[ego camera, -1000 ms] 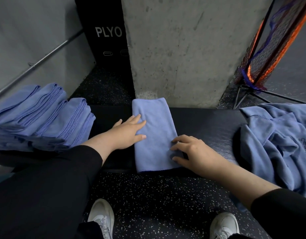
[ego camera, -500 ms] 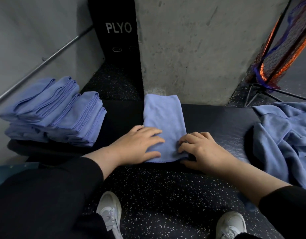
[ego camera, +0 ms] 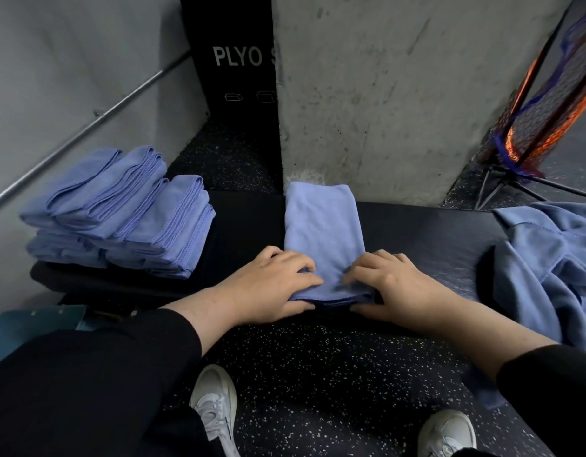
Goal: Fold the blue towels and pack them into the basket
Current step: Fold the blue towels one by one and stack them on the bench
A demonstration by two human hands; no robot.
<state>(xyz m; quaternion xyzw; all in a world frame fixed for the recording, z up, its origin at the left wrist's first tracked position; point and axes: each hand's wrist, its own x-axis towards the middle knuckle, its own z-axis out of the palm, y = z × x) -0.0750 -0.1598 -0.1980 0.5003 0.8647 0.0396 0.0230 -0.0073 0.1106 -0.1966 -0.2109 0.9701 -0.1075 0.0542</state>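
Both hands, left hand (ego camera: 272,285) and right hand (ego camera: 389,285), pinch the towel (ego camera: 323,232) at its near corners; it looks soft, light and floppy.

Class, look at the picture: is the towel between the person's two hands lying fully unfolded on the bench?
No: the towel is folded into a narrow strip, and the left hand and right hand grip its near end.

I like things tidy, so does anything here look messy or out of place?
Yes. The crumpled heap of blue cloth towels on the right end of the black bench lies rumpled and unfolded, unlike the neat stack of folded blue towels on the left. The half-folded blue towel that both hands grip looks straight.
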